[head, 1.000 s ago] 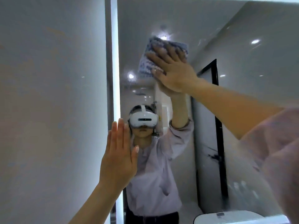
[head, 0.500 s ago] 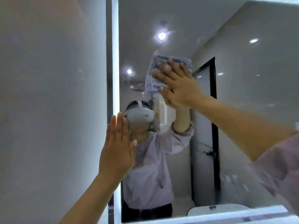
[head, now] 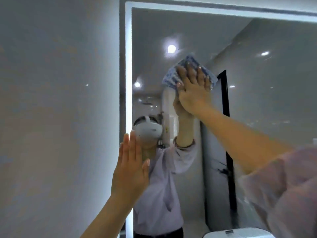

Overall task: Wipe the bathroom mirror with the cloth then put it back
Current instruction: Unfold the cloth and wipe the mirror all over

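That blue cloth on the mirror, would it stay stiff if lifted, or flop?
Probably floppy: the cloth lies flat against the mirror under the right hand, its edges thin. Likely light, since straight fingers alone pin it there. It would probably slide down if pressure eased.

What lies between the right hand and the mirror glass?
The blue patterned cloth, pressed flat against the mirror under the right hand; the head view shows it.

A glossy grey wall (head: 56, 117) fills the left side, close by. In the reflection to its right, a round ceiling light (head: 171, 48) glows high up, and a smaller light (head: 137, 84) sits lower and further left. A black door frame (head: 229, 160) runs down the right part. A white rounded lid (head: 240, 233) shows at the bottom right.
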The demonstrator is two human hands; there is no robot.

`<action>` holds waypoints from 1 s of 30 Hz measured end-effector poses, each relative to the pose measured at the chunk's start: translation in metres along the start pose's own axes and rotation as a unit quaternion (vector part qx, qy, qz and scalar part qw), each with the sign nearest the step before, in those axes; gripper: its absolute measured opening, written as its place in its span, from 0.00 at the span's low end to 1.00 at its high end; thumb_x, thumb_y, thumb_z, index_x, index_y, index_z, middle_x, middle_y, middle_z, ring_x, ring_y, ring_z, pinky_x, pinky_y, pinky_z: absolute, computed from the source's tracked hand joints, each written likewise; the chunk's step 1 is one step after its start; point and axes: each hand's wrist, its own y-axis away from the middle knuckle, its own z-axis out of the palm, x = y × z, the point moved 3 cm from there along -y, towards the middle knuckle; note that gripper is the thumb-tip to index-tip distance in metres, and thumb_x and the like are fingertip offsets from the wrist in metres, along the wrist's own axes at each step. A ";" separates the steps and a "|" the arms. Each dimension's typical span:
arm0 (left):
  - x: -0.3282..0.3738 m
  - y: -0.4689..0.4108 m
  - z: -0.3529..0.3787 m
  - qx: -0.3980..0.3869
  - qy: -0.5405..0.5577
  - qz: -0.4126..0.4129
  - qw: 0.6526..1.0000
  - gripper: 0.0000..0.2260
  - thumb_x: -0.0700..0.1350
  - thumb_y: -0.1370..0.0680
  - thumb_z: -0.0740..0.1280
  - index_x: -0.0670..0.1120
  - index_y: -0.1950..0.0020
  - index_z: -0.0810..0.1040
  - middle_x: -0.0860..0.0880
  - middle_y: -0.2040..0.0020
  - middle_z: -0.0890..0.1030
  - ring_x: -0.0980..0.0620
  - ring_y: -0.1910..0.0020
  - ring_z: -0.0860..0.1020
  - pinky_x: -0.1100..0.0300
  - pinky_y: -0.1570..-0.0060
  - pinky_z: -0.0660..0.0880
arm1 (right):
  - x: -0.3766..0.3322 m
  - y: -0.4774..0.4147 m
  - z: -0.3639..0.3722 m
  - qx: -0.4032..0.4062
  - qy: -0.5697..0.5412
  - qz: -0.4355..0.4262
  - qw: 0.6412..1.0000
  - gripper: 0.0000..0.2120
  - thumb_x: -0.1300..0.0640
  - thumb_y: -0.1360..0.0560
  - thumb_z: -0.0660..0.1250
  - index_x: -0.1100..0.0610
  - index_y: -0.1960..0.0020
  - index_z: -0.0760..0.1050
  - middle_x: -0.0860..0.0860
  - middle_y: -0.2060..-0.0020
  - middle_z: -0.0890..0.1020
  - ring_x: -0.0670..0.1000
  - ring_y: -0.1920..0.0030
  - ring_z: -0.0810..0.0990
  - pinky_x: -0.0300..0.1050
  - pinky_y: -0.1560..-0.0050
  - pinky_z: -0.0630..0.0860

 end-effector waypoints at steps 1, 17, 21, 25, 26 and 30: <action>0.000 0.000 0.000 0.000 -0.001 0.003 1.000 0.30 0.56 0.20 0.46 0.40 0.24 0.48 0.42 0.22 0.47 0.43 0.23 0.46 0.47 0.26 0.52 | 0.009 0.004 -0.003 0.004 -0.016 0.064 0.998 0.24 0.46 0.18 0.45 0.43 0.24 0.44 0.49 0.22 0.44 0.54 0.24 0.39 0.56 0.26 0.35; 0.006 -0.004 -0.016 -0.021 -0.013 0.057 0.998 0.32 0.58 0.19 0.40 0.35 0.26 0.55 0.35 0.25 0.56 0.33 0.27 0.55 0.39 0.31 0.60 | 0.055 0.059 -0.022 -0.098 0.081 0.035 0.991 0.27 0.48 0.18 0.47 0.47 0.24 0.39 0.50 0.23 0.40 0.55 0.24 0.38 0.54 0.26 0.36; 0.008 -0.002 -0.019 -0.055 -0.065 0.062 0.994 0.30 0.54 0.19 0.40 0.32 0.28 0.56 0.32 0.27 0.56 0.30 0.28 0.55 0.39 0.31 0.57 | 0.032 0.118 -0.015 -0.176 0.090 -0.177 0.964 0.27 0.49 0.19 0.51 0.44 0.24 0.43 0.48 0.23 0.42 0.57 0.24 0.37 0.54 0.27 0.34; 0.004 0.000 -0.016 -0.134 -0.118 0.056 0.982 0.36 0.54 0.23 0.24 0.30 0.28 0.47 0.26 0.29 0.45 0.26 0.29 0.41 0.36 0.28 0.45 | 0.059 0.123 -0.021 -0.198 0.130 -0.221 0.946 0.26 0.48 0.19 0.50 0.41 0.25 0.43 0.44 0.24 0.43 0.53 0.23 0.39 0.52 0.26 0.36; 0.004 -0.001 -0.018 -0.148 -0.122 0.057 0.980 0.37 0.54 0.24 0.22 0.29 0.29 0.46 0.25 0.30 0.44 0.25 0.29 0.40 0.36 0.28 0.45 | 0.072 0.116 -0.026 -0.185 0.125 -0.182 0.957 0.26 0.48 0.19 0.50 0.42 0.25 0.43 0.45 0.23 0.43 0.54 0.23 0.39 0.51 0.27 0.36; 0.023 -0.005 -0.035 -0.116 -0.131 0.037 0.984 0.38 0.59 0.21 0.33 0.27 0.30 0.57 0.26 0.30 0.57 0.26 0.30 0.55 0.35 0.33 0.62 | 0.120 0.097 -0.038 -0.149 0.080 -0.035 0.985 0.28 0.48 0.19 0.50 0.47 0.24 0.40 0.50 0.23 0.40 0.56 0.24 0.37 0.51 0.27 0.35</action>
